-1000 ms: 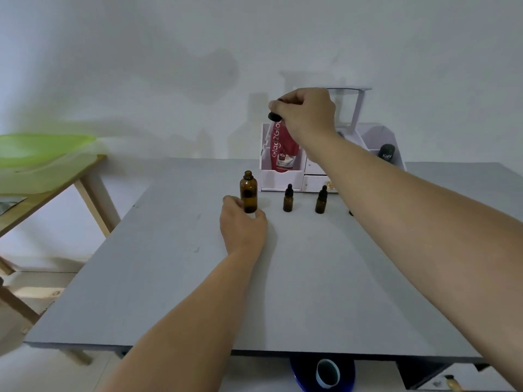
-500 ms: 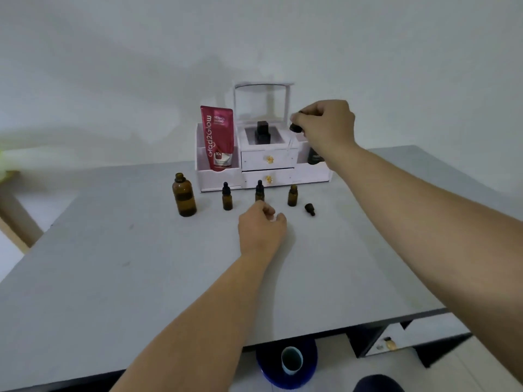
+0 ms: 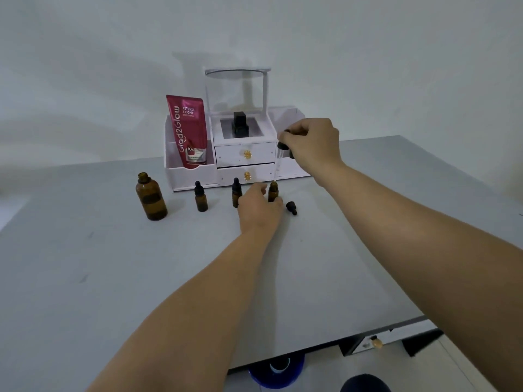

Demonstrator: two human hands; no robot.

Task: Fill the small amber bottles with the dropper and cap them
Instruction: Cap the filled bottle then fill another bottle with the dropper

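Note:
Three small amber bottles stand in a row on the grey table (image 3: pixel 113 278). The left one (image 3: pixel 201 197) and the middle one (image 3: pixel 236 193) carry black caps. The right one (image 3: pixel 272 191) is uncapped, and my left hand (image 3: pixel 259 210) holds it at its base between thumb and fingers. My right hand (image 3: pixel 312 142) pinches the black bulb of a glass dropper (image 3: pixel 279 159), whose tip hangs just above that bottle's mouth. A loose black cap (image 3: pixel 291 207) lies on the table right of the bottle. A large open amber bottle (image 3: pixel 151 197) stands at the left.
A white cosmetic organiser (image 3: pixel 243 162) with two drawers and a mirror stands behind the bottles. It holds a red pouch (image 3: pixel 188 131) and a black item (image 3: pixel 240 123). Under the table's front edge sits a blue round object (image 3: pixel 278 369).
The view has swung left and steadied. My left hand left the large bottle and now holds the right small bottle. My right hand has lowered the dropper over it.

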